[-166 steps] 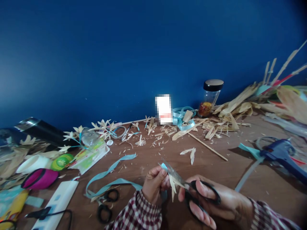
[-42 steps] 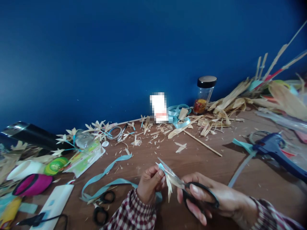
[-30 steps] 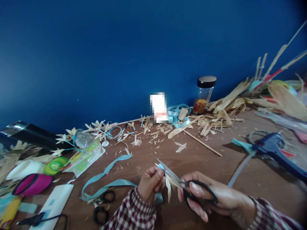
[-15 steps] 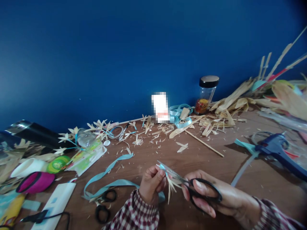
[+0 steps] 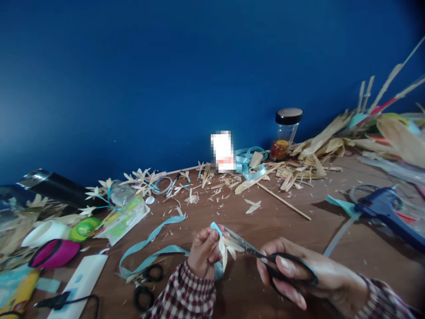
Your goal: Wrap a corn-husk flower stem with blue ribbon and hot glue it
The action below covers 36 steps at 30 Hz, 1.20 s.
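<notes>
Low in the middle of the head view, my left hand pinches a small dried-husk flower by its base, which is wrapped in light blue ribbon. Its pale petals hang down to the right. My right hand has its thumb and fingers through the black handles of a pair of scissors. The blades point left, with their tips close by the flower's blue base; whether they touch it I cannot tell. A long light blue ribbon lies curled on the table left of my left hand.
On the right lies a blue glue gun. A lidded jar stands at the wall beside husk scraps. A thin stick lies mid-table. A second pair of black handles, a white power strip and a black bottle are left.
My left hand has shifted slightly left and turned the flower, so its petals show more broadly. The scissors have drawn back a little to the right. The view has moved slightly.
</notes>
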Tool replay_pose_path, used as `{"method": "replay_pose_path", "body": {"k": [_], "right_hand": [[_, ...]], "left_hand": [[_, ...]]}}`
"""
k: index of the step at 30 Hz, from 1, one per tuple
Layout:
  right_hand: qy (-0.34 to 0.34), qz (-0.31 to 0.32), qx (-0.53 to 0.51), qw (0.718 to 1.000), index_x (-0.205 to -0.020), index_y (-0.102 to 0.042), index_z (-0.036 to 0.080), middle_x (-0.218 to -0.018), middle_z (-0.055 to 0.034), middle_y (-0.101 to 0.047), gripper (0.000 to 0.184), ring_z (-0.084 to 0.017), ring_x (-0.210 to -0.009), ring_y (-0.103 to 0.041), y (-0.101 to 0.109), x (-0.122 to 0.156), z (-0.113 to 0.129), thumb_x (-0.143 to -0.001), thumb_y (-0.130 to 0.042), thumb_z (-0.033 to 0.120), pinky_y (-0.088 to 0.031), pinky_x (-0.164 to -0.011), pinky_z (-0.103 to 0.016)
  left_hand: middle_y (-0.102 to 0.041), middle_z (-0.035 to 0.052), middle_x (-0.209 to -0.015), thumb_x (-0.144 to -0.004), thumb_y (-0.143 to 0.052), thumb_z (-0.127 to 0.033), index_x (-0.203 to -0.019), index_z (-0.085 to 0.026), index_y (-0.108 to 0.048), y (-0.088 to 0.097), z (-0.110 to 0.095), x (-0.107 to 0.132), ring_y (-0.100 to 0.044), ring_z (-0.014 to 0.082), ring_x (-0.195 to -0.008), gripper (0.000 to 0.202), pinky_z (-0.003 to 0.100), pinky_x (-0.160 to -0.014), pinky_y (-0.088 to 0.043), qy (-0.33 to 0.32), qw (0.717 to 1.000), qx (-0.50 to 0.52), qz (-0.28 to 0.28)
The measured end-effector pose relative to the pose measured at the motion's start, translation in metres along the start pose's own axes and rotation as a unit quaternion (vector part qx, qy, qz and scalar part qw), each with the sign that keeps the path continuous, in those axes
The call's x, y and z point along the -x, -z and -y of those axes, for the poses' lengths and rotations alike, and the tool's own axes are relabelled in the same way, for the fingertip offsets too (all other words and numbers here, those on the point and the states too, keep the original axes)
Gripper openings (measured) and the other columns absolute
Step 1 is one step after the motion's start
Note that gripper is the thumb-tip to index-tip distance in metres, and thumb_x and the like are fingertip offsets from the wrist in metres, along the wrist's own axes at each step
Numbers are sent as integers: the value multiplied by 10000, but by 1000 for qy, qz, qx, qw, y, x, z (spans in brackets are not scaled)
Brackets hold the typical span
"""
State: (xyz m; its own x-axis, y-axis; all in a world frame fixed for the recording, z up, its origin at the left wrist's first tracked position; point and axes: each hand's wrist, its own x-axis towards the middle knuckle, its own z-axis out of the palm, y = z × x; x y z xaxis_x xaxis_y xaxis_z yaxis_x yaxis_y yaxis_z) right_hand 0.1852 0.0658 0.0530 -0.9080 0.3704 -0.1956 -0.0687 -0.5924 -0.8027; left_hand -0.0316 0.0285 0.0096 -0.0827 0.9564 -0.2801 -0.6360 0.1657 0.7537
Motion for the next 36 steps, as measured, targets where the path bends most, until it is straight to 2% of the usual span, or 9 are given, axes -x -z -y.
{"method": "replay_pose_path", "body": {"k": [4, 8, 11, 15, 19, 25, 28, 31, 36], "right_hand": [[-1, 7, -4, 1000, -813, -626, 91, -531, 21, -550, 513, -15, -353, -428, 2, -1, 0, -743, -638, 599, -348, -351, -107], [-1, 5, -9, 1000, -815, -621, 91, -530, 22, -549, 498, -9, -344, -420, 2, -1, -1, -746, -647, 583, -337, -347, -103], [-4, 9, -1, 1000, -821, -620, 90, -541, 19, -549, 506, -13, -354, -428, 3, -1, -2, -746, -643, 590, -337, -354, -109], [-9, 4, 9, 1000, -837, -622, 97, -560, 15, -551, 508, -20, -379, -443, 4, 0, -2, -745, -641, 596, -322, -364, -114], [-10, -4, 22, 1000, -846, -618, 101, -565, 14, -559, 506, -18, -376, -439, 5, 0, -3, -750, -633, 598, -329, -371, -115], [10, -2, 64, 998, -850, -605, 84, -529, 20, -544, 514, -29, -381, -450, 2, -3, -6, -761, -623, 590, -319, -396, -125], [16, -6, 85, 996, -869, -606, 84, -565, 6, -566, 509, -28, -407, -472, 0, -4, -6, -764, -628, 582, -329, -423, -126], [20, -12, 60, 998, -860, -610, 98, -561, 12, -565, 493, -32, -405, -471, -1, -5, -8, -754, -640, 578, -341, -416, -130], [8, -5, 9, 1000, -856, -617, 101, -558, 7, -567, 506, -39, -389, -465, 0, -6, -13, -767, -610, 599, -343, -382, -132]], "left_hand": [[-533, -55, -433, -618, -821, -367, -723, -126, -710, 0, -1, 0, -224, -43, -270, 285, 75, -290, -266, -6, 1000, -3, 3], [-577, -31, -462, -593, -835, -361, -725, -137, -733, -2, -2, 0, -239, -48, -265, 279, 67, -280, -233, 3, 1000, -7, 11], [-553, -43, -430, -595, -832, -370, -725, -138, -736, -3, -3, 0, -231, -46, -258, 283, 67, -276, -229, 4, 1000, -14, 10], [-609, -19, -476, -572, -838, -395, -736, -127, -725, -3, -3, 0, -248, -35, -258, 334, 96, -282, -280, 14, 1000, -26, 2], [-635, 8, -521, -608, -815, -413, -666, -105, -692, 0, 0, 2, -295, -27, -283, 337, 116, -321, -305, 33, 998, -54, 22], [-656, 15, -577, -605, -813, -434, -733, -120, -701, 9, 7, 1, -368, 4, -321, 357, 157, -366, -358, 47, 995, -87, 10], [-645, 7, -558, -615, -808, -432, -686, -117, -681, 9, 7, 1, -348, -6, -308, 346, 144, -346, -321, 47, 995, -87, 23], [-606, -14, -489, -598, -811, -448, -648, -115, -648, 3, 4, 2, -296, -15, -277, 375, 132, -307, -250, 56, 994, -88, 34], [-582, -24, -449, -525, -836, -478, -598, -113, -598, -6, 3, 5, -252, -28, -259, 442, 125, -290, -171, 49, 994, -96, 1]]}}
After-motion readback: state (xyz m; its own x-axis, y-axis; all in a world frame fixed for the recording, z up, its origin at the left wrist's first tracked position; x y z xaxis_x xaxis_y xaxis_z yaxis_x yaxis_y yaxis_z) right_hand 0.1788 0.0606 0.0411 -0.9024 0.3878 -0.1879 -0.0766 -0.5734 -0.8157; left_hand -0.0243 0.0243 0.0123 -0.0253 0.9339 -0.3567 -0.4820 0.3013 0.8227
